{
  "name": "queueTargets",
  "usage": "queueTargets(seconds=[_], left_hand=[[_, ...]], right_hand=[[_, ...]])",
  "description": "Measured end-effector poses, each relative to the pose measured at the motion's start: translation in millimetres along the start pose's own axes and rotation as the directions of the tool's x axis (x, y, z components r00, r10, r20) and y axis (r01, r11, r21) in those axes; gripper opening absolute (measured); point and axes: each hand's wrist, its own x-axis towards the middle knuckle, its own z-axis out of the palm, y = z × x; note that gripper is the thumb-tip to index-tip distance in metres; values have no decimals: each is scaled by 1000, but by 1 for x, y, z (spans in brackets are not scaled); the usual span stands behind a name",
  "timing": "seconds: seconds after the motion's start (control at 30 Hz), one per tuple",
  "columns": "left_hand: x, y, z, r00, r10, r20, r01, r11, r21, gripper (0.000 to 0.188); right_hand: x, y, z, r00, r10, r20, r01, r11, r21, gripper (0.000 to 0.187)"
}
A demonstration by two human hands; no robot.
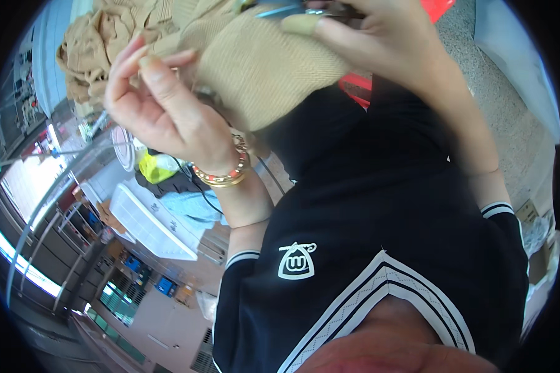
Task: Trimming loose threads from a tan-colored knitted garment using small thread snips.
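A tan ribbed knit piece (274, 68) spreads over my lap at the top of the view. My right hand (386, 37) grips its upper right edge, the thumb on top in a yellowish covering like a finger cot. Close to those fingers a blue and metal tool (280, 11) shows in part; its kind is unclear. At the left edge of the knit, my left hand (168, 105) is raised with thumb and fingertips pinched together. Whatever lies in that pinch is too small to make out. Bangles (224, 177) circle the left wrist.
More tan knitwear (99, 46) lies heaped at the far left. Below it are a yellow bag (152, 168), light blue cloth (193, 205) and a white panel (146, 217). Something red (438, 7) shows beyond my right hand, beside a grey speckled floor (460, 62).
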Motion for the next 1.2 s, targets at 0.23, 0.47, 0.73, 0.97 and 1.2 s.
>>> queueTargets(seconds=[0.23,0.47,0.73,0.97,1.2], left_hand=[[-29,-12,-53,997,-76,-8,76,982,173,17],[-64,7,-55,981,-130,142,56,898,437,18],[-47,8,-28,990,-87,111,60,971,232,39],[-18,22,-4,971,-51,235,-28,947,321,31],[-3,32,-2,933,-108,345,-4,951,309,34]], right_hand=[[-11,-5,-7,970,239,45,-241,969,58,33],[-5,-23,4,975,221,34,-224,963,147,53],[7,-15,17,981,144,129,-173,953,250,46],[19,34,47,884,-335,-325,466,609,642,31],[-16,20,-8,954,260,146,-284,944,171,28]])
